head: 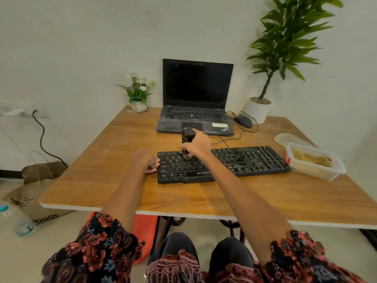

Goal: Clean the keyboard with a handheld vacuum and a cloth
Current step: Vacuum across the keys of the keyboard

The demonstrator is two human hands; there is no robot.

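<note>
Wood-grain table [98, 176] w/ slight sheen, matt black plastic keyboard [255, 160], clear plastic container [318, 172], cloth inside

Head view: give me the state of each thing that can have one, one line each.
Laptop: lid open, screen dark.
Keyboard: flat on the table, vacuum nozzle on its left keys.
Vacuum: upright, gripped by the right hand.
Left hand: fingers curled, at the keyboard's left edge; whether it grips is unclear.
Container: open, lid lying behind it.
Mouse: idle beside the laptop.
</note>
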